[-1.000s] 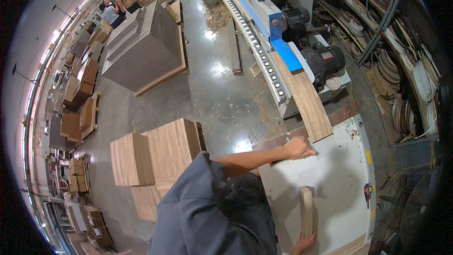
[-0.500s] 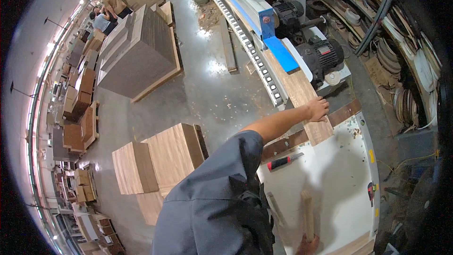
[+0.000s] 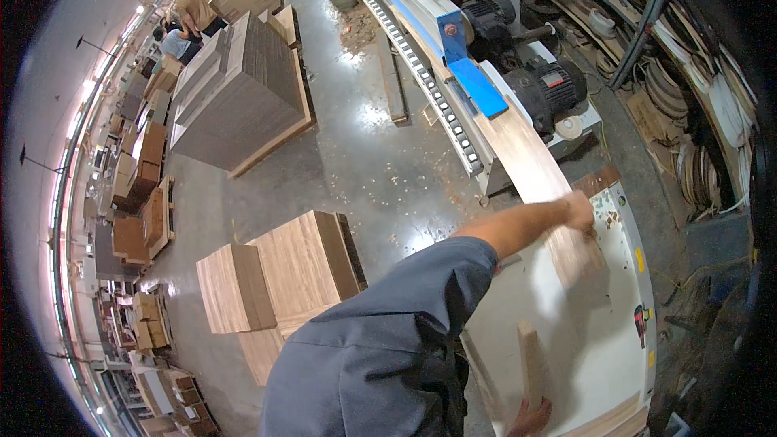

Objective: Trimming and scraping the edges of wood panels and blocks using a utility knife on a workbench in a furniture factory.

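Note:
A long wood-grain board [image 3: 530, 162] lies partly under a blue guard [image 3: 479, 89] on the machine, and its near end reaches over the white tabletop [image 3: 518, 295]. My left hand [image 3: 576, 212] is closed on this board near its near end, the fingers partly blurred and turned away. At the lower edge, my right hand [image 3: 530, 418] grips the bottom end of a narrow wooden strip [image 3: 531, 360] above the white top. A red-and-black tool [image 3: 641, 325] lies at the table's right rim. My left forearm hides most of a knife on the table.
A white conveyor track [image 3: 441, 97] runs up beside the machine with its dark motors [image 3: 550, 89]. Stacks of wood-grain panels [image 3: 303, 267] and grey panels [image 3: 243, 105] stand on the floor to the left. Two or more people [image 3: 194, 12] are far back. Coiled edging strips [image 3: 696, 178] hang at the right.
The board has slid toward me and right over the tabletop, with my left hand moving along on it. My left sleeve now covers most of the knife. My right hand shifted slightly.

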Tool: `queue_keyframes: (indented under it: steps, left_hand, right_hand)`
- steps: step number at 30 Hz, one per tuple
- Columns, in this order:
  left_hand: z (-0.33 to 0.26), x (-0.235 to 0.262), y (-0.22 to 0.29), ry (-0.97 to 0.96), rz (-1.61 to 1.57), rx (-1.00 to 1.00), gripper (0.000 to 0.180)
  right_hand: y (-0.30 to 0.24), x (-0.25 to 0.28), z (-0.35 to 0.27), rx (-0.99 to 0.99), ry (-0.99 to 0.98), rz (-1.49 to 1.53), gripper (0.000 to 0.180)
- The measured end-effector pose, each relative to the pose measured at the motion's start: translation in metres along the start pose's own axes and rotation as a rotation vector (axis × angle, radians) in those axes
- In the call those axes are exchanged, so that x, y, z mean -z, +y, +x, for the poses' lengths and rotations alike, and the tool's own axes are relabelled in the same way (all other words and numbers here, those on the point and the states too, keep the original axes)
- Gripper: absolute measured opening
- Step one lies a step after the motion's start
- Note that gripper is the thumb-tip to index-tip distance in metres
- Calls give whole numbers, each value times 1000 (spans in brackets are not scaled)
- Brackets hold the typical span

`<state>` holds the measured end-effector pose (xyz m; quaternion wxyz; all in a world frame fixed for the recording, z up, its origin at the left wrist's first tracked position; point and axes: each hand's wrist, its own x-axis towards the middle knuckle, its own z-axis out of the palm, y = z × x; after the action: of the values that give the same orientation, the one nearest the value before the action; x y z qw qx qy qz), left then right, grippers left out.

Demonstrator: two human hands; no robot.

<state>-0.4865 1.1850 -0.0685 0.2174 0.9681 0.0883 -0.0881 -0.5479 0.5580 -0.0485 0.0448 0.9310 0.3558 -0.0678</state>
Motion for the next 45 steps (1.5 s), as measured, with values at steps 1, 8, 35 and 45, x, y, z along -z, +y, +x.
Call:
queue_keyframes:
  steps: [1, 8, 35, 45]
  left_hand:
    - [1, -17, 29, 422, -177, -167, 57]
    - [17, -125, 256, -70, 208, -435, 38]
    - [-213, -172, 249, 328, -35, -234, 90]
    - [-262, -146, 206, 624, -156, 200, 119]
  right_hand:
    - [-1, 1, 1, -52, -32, 136, 61]
    - [2, -42, 1, 147, 418, 176, 69]
    - [10, -16, -2, 55, 94, 277, 67]
    - [91, -35, -49, 53, 98, 217, 73]
